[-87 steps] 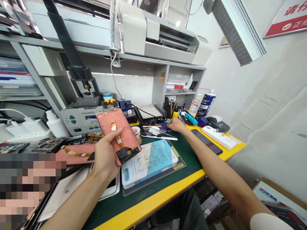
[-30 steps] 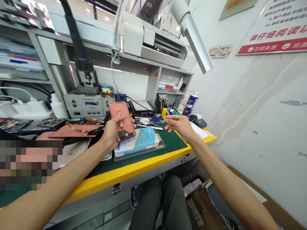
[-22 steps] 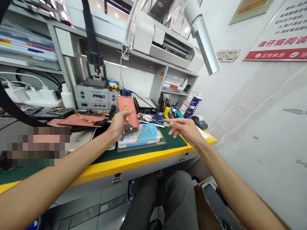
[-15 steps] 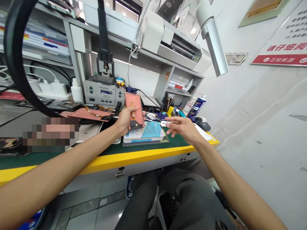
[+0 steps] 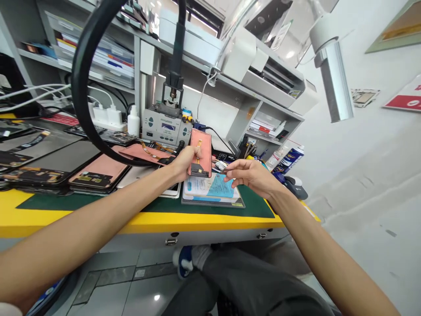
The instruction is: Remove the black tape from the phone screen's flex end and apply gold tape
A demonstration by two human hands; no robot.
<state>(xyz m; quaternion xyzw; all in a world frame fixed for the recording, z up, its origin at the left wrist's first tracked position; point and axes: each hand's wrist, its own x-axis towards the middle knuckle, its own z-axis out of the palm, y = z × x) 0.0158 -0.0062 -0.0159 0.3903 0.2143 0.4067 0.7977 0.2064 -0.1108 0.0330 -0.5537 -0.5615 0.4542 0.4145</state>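
Observation:
My left hand (image 5: 184,163) is closed around the side of a pink-backed phone screen (image 5: 205,151), which it holds upright above the table. An orange flex cable runs down the back of this screen, and its lower end is black. To the right, my right hand (image 5: 251,176) is raised with thumb and forefinger close together. Something thin and small seems to be at their tips, too small to name. Below both hands lie a blue-and-white booklet (image 5: 219,186) and a dark mat.
Several phone screens (image 5: 88,171) lie stacked on the left of the yellow-edged table (image 5: 210,219). A black hose (image 5: 79,83) arches over them. Behind stand a grey soldering station (image 5: 164,126) and a white bottle (image 5: 133,121). Spray cans (image 5: 289,159) stand at the right.
The view has swung left, showing more stacked screens. My left hand still holds the pink-backed screen upright. My right hand has come a little closer to it.

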